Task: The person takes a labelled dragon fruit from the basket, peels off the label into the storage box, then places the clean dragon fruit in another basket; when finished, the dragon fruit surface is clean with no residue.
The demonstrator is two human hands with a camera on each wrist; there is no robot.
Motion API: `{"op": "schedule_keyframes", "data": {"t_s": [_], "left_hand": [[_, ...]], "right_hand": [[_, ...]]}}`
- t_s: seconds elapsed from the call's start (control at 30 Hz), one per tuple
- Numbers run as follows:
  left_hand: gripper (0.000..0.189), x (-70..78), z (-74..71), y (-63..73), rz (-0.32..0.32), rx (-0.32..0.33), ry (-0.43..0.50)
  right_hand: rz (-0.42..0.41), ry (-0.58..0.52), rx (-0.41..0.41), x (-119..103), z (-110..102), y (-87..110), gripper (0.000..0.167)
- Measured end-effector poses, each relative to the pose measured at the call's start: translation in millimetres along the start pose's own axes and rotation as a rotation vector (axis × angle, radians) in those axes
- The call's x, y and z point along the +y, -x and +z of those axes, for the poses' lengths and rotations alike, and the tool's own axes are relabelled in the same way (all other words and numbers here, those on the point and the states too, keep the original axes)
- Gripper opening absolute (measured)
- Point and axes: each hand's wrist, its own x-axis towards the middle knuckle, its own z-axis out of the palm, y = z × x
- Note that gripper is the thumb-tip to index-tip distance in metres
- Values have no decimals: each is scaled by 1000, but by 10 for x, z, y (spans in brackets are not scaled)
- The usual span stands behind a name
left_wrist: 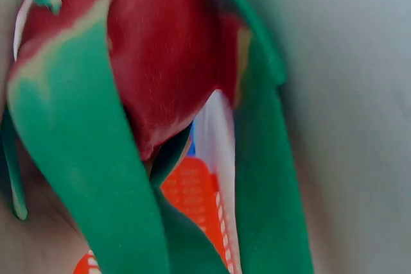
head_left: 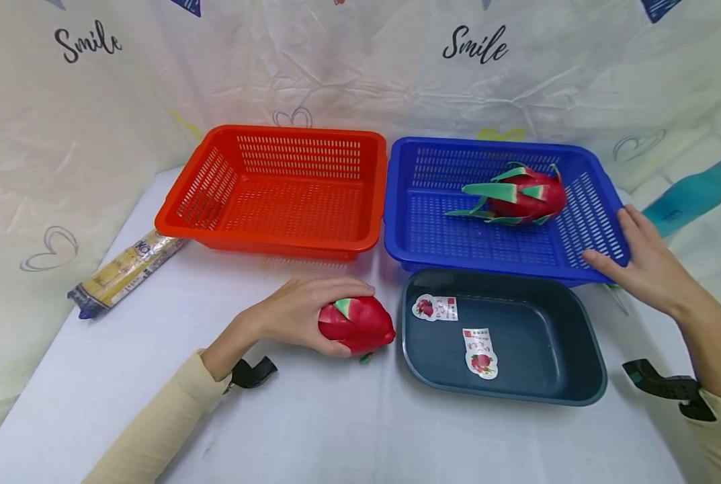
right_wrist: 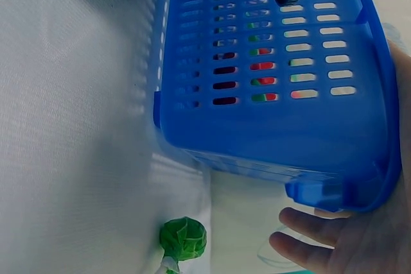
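My left hand [head_left: 306, 316] grips a red dragon fruit [head_left: 360, 326] on the white table, thumb on the near side and fingers over the far side. Its long green leaves [left_wrist: 96, 152] fill much of the left wrist view. At the right end of a blue basket [head_left: 475, 259], my right hand [head_left: 650, 262] holds the rim, with the thumb on the inner side and the fingers [right_wrist: 305, 248] outside. Another dragon fruit [head_left: 541, 196] lies in that basket, leaves pointing left. A dark grey-blue tray [head_left: 517, 349] stands in front of it, with two fruit stickers [head_left: 481, 353] inside.
An orange-red basket [head_left: 287, 245] stands left of the blue one. A long yellow packet [head_left: 127, 269] lies at the far left, partly under its rim. A teal bottle [head_left: 693, 198] is beyond the right hand. A green-wrapped lollipop [right_wrist: 183, 239] lies by the blue basket.
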Motion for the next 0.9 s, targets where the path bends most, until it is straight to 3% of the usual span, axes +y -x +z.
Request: {"op": "schedule_keyframes", "data": {"t_s": [0.2, 0.47, 0.63, 0.9], "left_hand": [[81, 29, -185, 93, -20, 2, 87], [86, 153, -393, 168, 33, 167, 90], [88, 205, -430, 170, 45, 256, 87], [88, 335, -400, 160, 87, 307, 4]], "right_hand": [[1, -2, -9, -8, -7, 1, 96], [8, -12, -3, -14, -5, -1, 95], [5, -5, 12, -12, 1, 11, 95], [-6, -29, -7, 28, -15, 12, 96]]}}
